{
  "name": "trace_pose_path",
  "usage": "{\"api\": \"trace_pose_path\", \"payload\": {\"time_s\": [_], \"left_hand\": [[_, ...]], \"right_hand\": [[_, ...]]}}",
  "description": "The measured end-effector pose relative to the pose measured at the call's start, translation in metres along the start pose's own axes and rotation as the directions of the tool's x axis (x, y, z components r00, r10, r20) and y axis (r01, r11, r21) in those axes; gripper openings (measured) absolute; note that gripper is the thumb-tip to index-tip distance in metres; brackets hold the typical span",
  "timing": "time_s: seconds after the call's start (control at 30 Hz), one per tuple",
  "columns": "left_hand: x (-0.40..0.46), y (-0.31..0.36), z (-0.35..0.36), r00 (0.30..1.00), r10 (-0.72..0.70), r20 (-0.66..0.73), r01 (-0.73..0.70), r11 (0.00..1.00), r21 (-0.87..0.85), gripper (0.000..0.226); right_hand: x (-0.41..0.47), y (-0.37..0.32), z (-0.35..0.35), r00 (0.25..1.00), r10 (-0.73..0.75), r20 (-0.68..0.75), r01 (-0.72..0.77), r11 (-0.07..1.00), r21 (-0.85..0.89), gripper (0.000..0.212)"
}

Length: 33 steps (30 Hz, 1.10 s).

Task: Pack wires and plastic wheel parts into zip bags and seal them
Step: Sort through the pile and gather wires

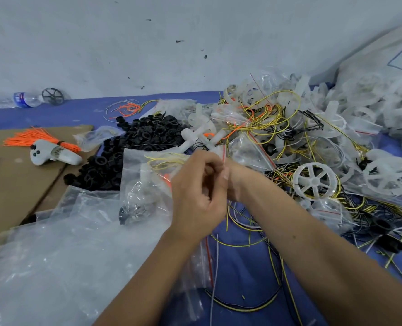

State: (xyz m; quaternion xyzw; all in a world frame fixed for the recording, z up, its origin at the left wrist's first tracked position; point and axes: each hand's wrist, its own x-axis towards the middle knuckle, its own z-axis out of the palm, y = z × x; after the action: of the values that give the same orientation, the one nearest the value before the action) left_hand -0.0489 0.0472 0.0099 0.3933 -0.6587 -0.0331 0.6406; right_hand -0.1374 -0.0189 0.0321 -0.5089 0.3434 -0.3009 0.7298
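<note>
Inside zip bag [148, 182]: yellow wires [164, 161]

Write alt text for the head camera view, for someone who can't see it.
Both hands, left hand and right hand, pinch the red-striped edge of a clear zip bag holding yellow wires. White plastic wheels, black rings and loose wires cover the blue table.

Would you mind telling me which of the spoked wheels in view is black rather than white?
The black wheel is the one far back on the left, against the wall beside the water bottle. The other spoked wheels, such as the white wheel right of the hands, are translucent white.
</note>
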Motion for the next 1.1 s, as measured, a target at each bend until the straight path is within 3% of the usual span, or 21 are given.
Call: {"api": "trace_pose_path", "payload": {"time_s": [0.03, 0.1, 0.23, 0.37, 0.5, 0.6, 0.77, 0.83, 0.9, 1.0, 1.1], "left_hand": [[0.001, -0.003, -0.001, 0.998, -0.055, -0.035, 0.054, 0.998, -0.012, 0.008], [0.002, -0.013, -0.003, 0.984, -0.157, -0.087, 0.157, 0.988, -0.007, 0.004], [0.000, -0.039, -0.003, 0.946, -0.325, 0.005, 0.315, 0.922, 0.224, 0.010], [0.000, -0.042, -0.001, 0.950, -0.306, 0.067, 0.272, 0.911, 0.311, 0.014], [-0.001, -0.039, 0.000, 0.940, -0.339, 0.041, 0.307, 0.891, 0.335, 0.014], [-0.003, -0.035, 0.001, 0.933, -0.359, 0.042, 0.328, 0.890, 0.317, 0.019], [-0.005, -0.037, 0.002, 0.925, -0.378, 0.044, 0.335, 0.864, 0.377, 0.016], [-0.004, -0.037, 0.001, 0.930, -0.368, 0.025, 0.335, 0.871, 0.360, 0.010], [-0.003, -0.037, -0.001, 0.937, -0.349, 0.020, 0.324, 0.888, 0.326, 0.005], [-0.001, -0.034, -0.001, 0.960, -0.279, 0.027, 0.256, 0.914, 0.316, 0.006], [0.000, -0.028, -0.001, 0.968, -0.248, 0.036, 0.232, 0.942, 0.244, 0.007]], "right_hand": [[-0.001, 0.002, -0.001, 0.994, -0.049, 0.102, 0.068, 0.978, -0.195, 0.058], [-0.005, 0.002, -0.005, 0.982, -0.059, 0.180, 0.147, 0.838, -0.526, 0.043], [-0.009, 0.003, -0.013, 0.991, -0.115, 0.061, 0.121, 0.631, -0.766, 0.018], [-0.025, 0.003, -0.023, 0.973, -0.229, 0.009, 0.123, 0.487, -0.865, 0.023], [-0.045, 0.017, -0.015, 0.838, -0.514, -0.183, -0.097, 0.190, -0.977, 0.033], [-0.049, 0.027, -0.004, 0.868, -0.421, -0.262, -0.255, 0.075, -0.964, 0.033], [-0.041, 0.031, -0.002, 0.893, -0.381, -0.240, -0.271, -0.027, -0.962, 0.007], [-0.038, 0.030, -0.004, 0.909, -0.337, -0.247, -0.267, -0.014, -0.964, 0.019], [-0.037, 0.024, -0.008, 0.919, -0.290, -0.269, -0.250, 0.100, -0.963, 0.018], [-0.035, 0.016, -0.013, 0.904, -0.270, -0.333, -0.173, 0.481, -0.860, 0.013], [-0.031, 0.011, -0.007, 0.896, -0.228, -0.382, -0.032, 0.824, -0.566, 0.015]]}}
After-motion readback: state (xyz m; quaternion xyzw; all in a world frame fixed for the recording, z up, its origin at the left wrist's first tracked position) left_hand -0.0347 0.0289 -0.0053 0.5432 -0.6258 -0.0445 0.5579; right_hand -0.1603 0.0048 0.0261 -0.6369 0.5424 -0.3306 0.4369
